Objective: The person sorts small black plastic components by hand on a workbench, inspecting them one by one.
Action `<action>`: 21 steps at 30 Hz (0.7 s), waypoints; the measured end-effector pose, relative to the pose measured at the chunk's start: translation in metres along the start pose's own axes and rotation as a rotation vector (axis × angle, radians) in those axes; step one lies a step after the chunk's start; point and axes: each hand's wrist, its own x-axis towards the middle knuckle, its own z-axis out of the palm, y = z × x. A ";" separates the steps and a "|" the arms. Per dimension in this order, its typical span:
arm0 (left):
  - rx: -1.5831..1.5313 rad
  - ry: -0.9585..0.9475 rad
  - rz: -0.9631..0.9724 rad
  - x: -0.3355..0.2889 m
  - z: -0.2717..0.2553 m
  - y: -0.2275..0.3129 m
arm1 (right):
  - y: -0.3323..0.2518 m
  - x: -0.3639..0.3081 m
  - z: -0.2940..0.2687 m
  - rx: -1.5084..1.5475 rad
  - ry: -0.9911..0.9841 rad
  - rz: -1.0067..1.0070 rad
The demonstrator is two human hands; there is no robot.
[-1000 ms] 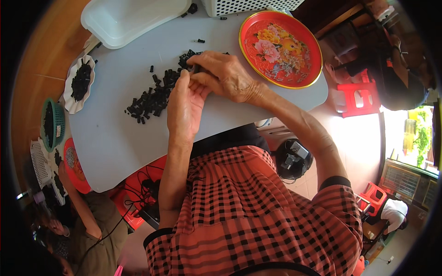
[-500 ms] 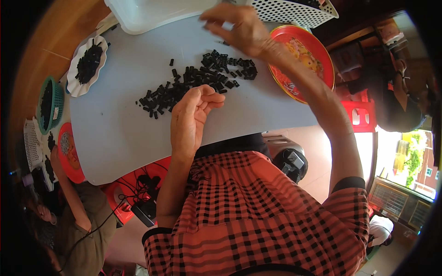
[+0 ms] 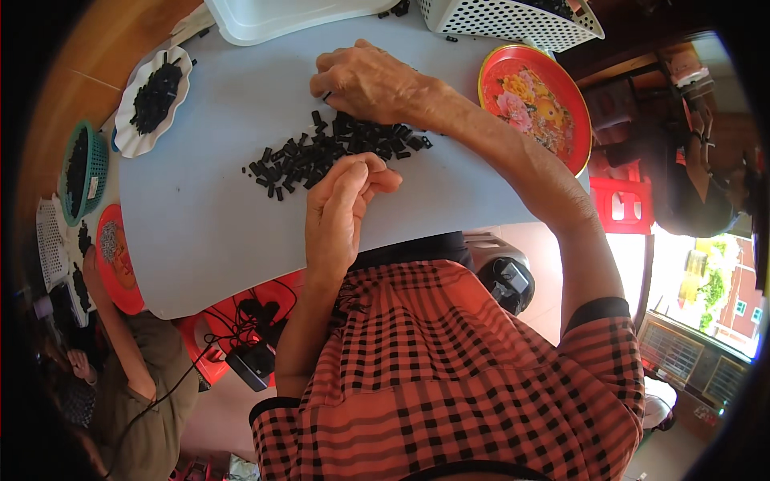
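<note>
A heap of short black plastic pieces point(image 3: 293, 164) lies on the grey-blue table point(image 3: 216, 216). My right hand point(image 3: 369, 84) is over the far side of the heap, palm down with fingers bent together; a small dark piece point(image 3: 327, 95) shows at its fingertips. At the near edge of the heap, my left hand point(image 3: 341, 210) is turned on its side with fingers curled in toward the thumb. Whatever it may hold is hidden inside the fingers. Part of the heap is covered by both hands.
A white tray point(image 3: 241, 32) and a perforated white basket point(image 3: 473, 24) stand at the far edge. On the right lies a red flowered tray point(image 3: 493, 72); a scalloped white dish point(image 3: 131, 143) of black pieces sits left. Another person's arm point(image 3: 120, 329) reaches in from the left.
My right hand has come nearer, from beside the white tray down to the heap. My left hand stays by the heap, its fingers slightly more curled. The view has shifted a little.
</note>
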 end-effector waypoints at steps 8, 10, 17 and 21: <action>0.024 -0.010 0.032 -0.002 0.009 0.002 | -0.012 -0.004 -0.005 -0.097 -0.063 -0.097; 0.158 0.028 0.113 -0.003 0.010 0.007 | -0.010 -0.009 -0.006 -0.121 -0.016 -0.095; 0.619 0.232 0.354 0.005 0.001 0.022 | -0.013 -0.038 -0.007 0.353 0.212 0.073; 0.479 0.253 0.396 0.012 -0.001 0.032 | -0.005 -0.049 -0.007 0.401 0.300 0.163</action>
